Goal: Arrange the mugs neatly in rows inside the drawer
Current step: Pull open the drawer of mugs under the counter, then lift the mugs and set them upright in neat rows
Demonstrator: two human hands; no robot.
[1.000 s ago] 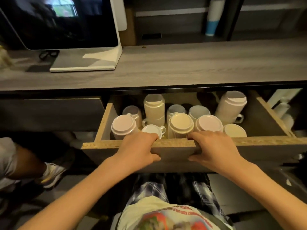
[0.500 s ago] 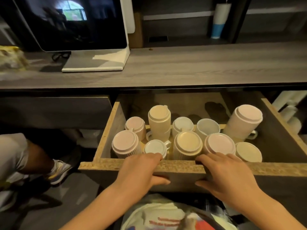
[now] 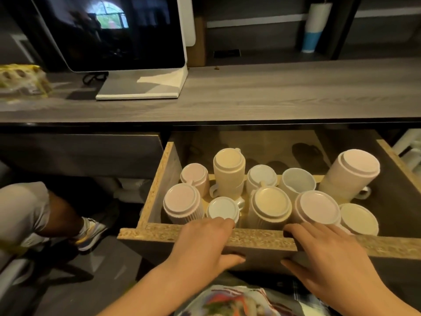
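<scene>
The wooden drawer (image 3: 159, 232) stands pulled out below the grey counter. Inside it sit several mugs, most upside down: a ribbed pink one (image 3: 182, 201) front left, a small pale blue one (image 3: 222, 208), a ribbed cream one (image 3: 271, 205), a pink one (image 3: 317, 207) and a cream one (image 3: 358, 218) along the front. Behind them stand a tall cream stack (image 3: 229, 169), an upright pale blue mug (image 3: 297, 181) and a tilted tall white mug (image 3: 354, 174). My left hand (image 3: 205, 247) and my right hand (image 3: 323, 254) each grip the drawer's front panel, fingers over its top edge, thumbs on its face.
A monitor on a white stand (image 3: 136, 87) sits on the grey counter (image 3: 273, 94). A yellowish package (image 3: 20, 80) lies at the far left. A white and blue tumbler (image 3: 313, 26) stands on the back shelf. Another person's leg and shoe (image 3: 86, 231) are on the floor at left.
The drawer has slid out further toward me with both hands on its front. More of its inside and the back row of mugs now shows.
</scene>
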